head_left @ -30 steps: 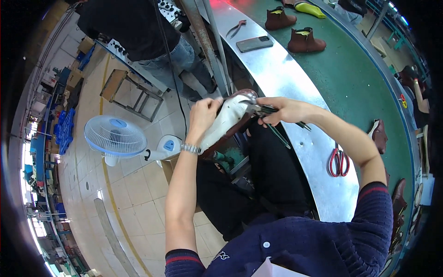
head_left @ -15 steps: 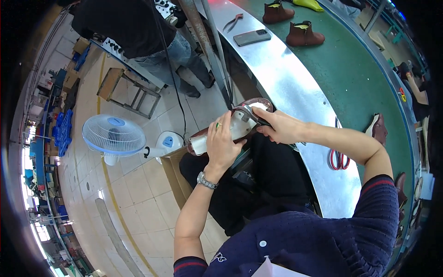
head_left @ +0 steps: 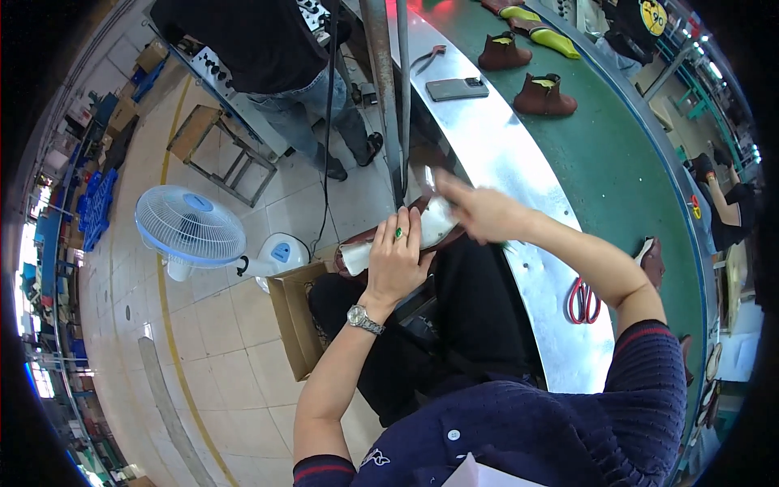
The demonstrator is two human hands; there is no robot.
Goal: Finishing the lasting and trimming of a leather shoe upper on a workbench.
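Note:
A brown shoe upper [head_left: 434,236] lies bottom-up over my lap, its underside whitish and its leather edge folded round. My left hand [head_left: 398,252], with a green-stoned ring, wraps over its middle and holds it. Closed in a fist, my right hand [head_left: 489,213] is just above the other end of the shoe. From that fist sticks up a hand tool [head_left: 428,178] with a shiny metal head. It is blurred, and its handle is mostly hidden in the fingers, so its exact kind is unclear.
On the metal bench edge [head_left: 519,162] to my right lie red-handled scissors [head_left: 583,301], a phone [head_left: 457,88] and pincers [head_left: 431,58]. Brown boots [head_left: 544,96] stand on the green surface. A fan [head_left: 191,227], a cardboard box [head_left: 292,325] and a stool [head_left: 195,134] are left. A person [head_left: 268,57] stands beyond.
My right hand has drawn the tool up off the shoe's underside; its head was against the shoe before. My left hand keeps its hold. The whole view has shifted slightly.

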